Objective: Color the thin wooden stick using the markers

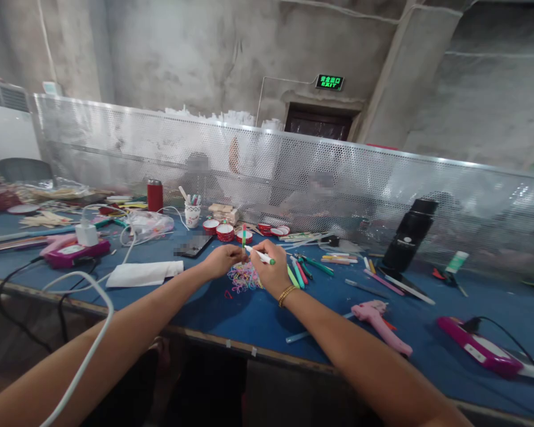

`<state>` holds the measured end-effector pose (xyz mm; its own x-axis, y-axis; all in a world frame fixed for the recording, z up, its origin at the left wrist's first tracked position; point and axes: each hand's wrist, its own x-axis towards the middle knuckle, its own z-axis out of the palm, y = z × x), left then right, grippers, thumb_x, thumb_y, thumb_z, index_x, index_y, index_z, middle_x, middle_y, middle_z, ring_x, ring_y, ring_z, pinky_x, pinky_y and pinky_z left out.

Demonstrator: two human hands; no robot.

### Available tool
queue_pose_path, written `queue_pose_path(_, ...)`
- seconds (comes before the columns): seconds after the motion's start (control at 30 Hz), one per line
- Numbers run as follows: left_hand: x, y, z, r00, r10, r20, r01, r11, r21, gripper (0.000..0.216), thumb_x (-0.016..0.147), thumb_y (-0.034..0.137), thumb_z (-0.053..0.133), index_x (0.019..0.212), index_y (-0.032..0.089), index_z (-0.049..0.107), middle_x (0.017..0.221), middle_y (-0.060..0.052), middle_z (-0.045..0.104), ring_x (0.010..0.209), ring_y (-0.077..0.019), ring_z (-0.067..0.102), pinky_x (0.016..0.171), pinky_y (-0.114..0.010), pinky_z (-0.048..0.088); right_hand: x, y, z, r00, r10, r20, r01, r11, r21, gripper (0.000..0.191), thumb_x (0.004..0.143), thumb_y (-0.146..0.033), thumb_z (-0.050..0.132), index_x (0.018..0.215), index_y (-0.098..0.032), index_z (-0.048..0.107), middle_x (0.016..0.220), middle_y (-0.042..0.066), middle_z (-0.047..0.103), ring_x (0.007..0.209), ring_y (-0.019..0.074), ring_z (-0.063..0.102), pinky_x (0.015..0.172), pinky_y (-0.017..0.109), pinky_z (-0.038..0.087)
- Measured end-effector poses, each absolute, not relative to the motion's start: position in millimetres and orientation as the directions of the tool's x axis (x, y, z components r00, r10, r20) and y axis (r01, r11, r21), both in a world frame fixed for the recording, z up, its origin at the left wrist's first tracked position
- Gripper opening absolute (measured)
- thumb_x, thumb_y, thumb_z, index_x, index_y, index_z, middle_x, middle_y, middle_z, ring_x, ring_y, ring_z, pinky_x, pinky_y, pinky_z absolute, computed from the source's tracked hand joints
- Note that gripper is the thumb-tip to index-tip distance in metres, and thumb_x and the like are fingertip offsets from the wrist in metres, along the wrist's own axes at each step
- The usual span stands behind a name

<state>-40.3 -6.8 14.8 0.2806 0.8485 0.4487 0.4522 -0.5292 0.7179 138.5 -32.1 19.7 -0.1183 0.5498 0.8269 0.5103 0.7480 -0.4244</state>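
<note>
My left hand (pixel 222 260) is closed in a pinch on a thin upright stick (pixel 244 235) with green and red bands. My right hand (pixel 269 271), with a gold bracelet at the wrist, grips a white marker with a green end (pixel 261 255), its other end pointing at the stick. Both hands hover over a small pile of coloured rubber bands (pixel 244 277) on the blue table (pixel 231 314). Several coloured markers (pixel 299 274) lie just right of my right hand.
A pink glue gun (pixel 380 323) and a magenta power strip (pixel 478 349) lie at the right; a black flask (pixel 408 236) stands behind them. At the left are a phone (pixel 194 245), folded white paper (pixel 143 274), another power strip (pixel 71 252), small red cups (pixel 225 231). A perforated metal screen (pixel 293 172) borders the far edge.
</note>
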Motion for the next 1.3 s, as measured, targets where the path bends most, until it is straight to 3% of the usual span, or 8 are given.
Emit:
queue_pose_path(0.27, -43, -23, -7, 0.223, 0.922, 0.316, 0.440, -0.384, 0.812, 0.043, 0.077, 0.056, 0.058, 0.062, 0.016, 0.054, 0.053, 0.003, 0.052, 0.048, -0.0091, 0.041, 0.048, -0.022, 0.032, 134, -30, 7, -0.234, 0.578, 0.781, 0.524, 0.752, -0.400, 0.013, 0.085, -0.029, 0.055, 0.075, -0.023, 0.060, 0.074, -0.003, 0.067, 0.075, 0.0161, 0.059, 0.083, 0.032, 0.037)
queue_pose_path(0.43, -41, -24, -12, 0.209, 0.917, 0.341, 0.457, -0.400, 0.794, 0.039, 0.082, 0.052, 0.054, 0.063, 0.017, 0.054, 0.052, 0.002, 0.054, 0.046, -0.0096, 0.042, 0.048, -0.023, 0.032, 135, -29, 5, -0.240, 0.597, 0.766, 0.523, 0.744, -0.416, 0.010, 0.084, -0.030, 0.058, 0.077, -0.024, 0.062, 0.073, -0.002, 0.067, 0.074, 0.0167, 0.059, 0.082, 0.032, 0.038)
queue_pose_path(0.7, -37, -29, -6, 0.221, 0.924, 0.313, 0.394, -0.378, 0.838, 0.040, 0.077, 0.055, 0.060, 0.065, 0.017, 0.056, 0.055, 0.001, 0.059, 0.046, -0.0097, 0.045, 0.048, -0.023, 0.035, 135, -31, 7, -0.237, 0.605, 0.760, 0.474, 0.755, -0.453, 0.009, 0.083, -0.030, 0.059, 0.077, -0.024, 0.063, 0.072, -0.003, 0.068, 0.072, 0.0164, 0.060, 0.077, 0.030, 0.040)
queue_pose_path(1.3, -40, -30, -5, 0.226, 0.942, 0.250, 0.388, -0.322, 0.863, 0.040, 0.074, 0.054, 0.061, 0.062, 0.017, 0.055, 0.054, 0.001, 0.059, 0.047, -0.0102, 0.049, 0.049, -0.023, 0.036, 134, -33, 3, -0.260, 0.566, 0.782, 0.488, 0.776, -0.399, 0.014, 0.087, -0.031, 0.056, 0.079, -0.022, 0.063, 0.080, -0.001, 0.069, 0.080, 0.0172, 0.059, 0.090, 0.035, 0.034)
